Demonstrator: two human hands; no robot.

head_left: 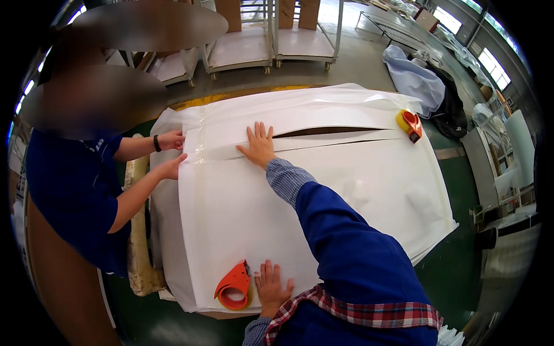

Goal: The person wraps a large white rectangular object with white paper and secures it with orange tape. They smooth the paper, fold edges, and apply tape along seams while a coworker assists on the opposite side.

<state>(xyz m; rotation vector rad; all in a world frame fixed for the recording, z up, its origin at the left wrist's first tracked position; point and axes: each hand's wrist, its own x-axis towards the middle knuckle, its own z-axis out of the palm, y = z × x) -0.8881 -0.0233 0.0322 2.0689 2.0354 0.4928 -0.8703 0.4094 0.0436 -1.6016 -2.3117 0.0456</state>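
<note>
Two hands lie flat on a broad white-wrapped bundle in a workshop

White sheeting spreads beneath both of the wearer's hands, creased and uneven. The right hand rests palm down near the far side, fingers spread, gripping nothing. Just to its right a long dark slit gapes in the sheeting; to its left runs a strip of clear tape. The left hand lies flat at the near edge, fingers slightly parted and holding nothing, with an orange tape dispenser just to its left. A second dispenser sits well to the right of the right hand.

Left of the right hand, a co-worker in dark blue has both hands at the sheeting's left edge. Beyond the right hand, past a yellow edge, white-decked trolleys stand on grey floor; far to its right are pale blue-grey sheeting and black fabric. Green floor shows right of both hands.

The co-worker's head is blurred. The sheeting covers most of what supports it, and the slit's contents are too dark to identify. The left forearm is mostly out of view, and black corners crop the room.
</note>
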